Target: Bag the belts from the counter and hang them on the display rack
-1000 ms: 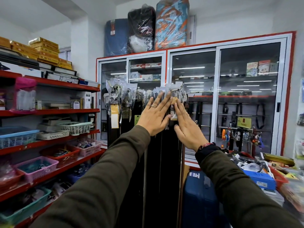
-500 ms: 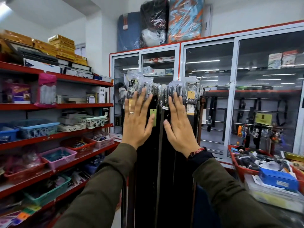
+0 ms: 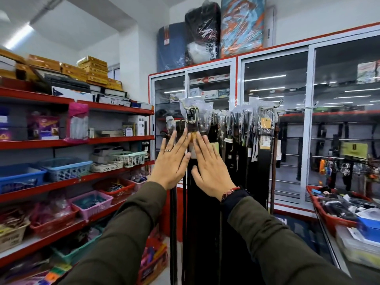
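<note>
A row of dark belts [image 3: 236, 165] hangs from the display rack [image 3: 269, 108], their buckles wrapped in clear plastic bags [image 3: 195, 114]. My left hand [image 3: 171, 161] and my right hand [image 3: 209, 165] are raised side by side, palms flat against the belts at the left end of the row, fingers spread. Neither hand grips anything. A yellow price tag [image 3: 265, 122] dangles from a belt further right. The belt straps drop out of sight behind my sleeves.
Red shelves [image 3: 78, 140] with plastic baskets and boxes line the left wall. Glass-door cabinets [image 3: 275, 124] stand behind the rack, with wrapped parcels on top. A counter at the right carries a red basket [image 3: 329, 214] full of small goods.
Both hands have slid leftward along the hanging belts, from the right end of the row to its left end. They stay flat and open throughout.
</note>
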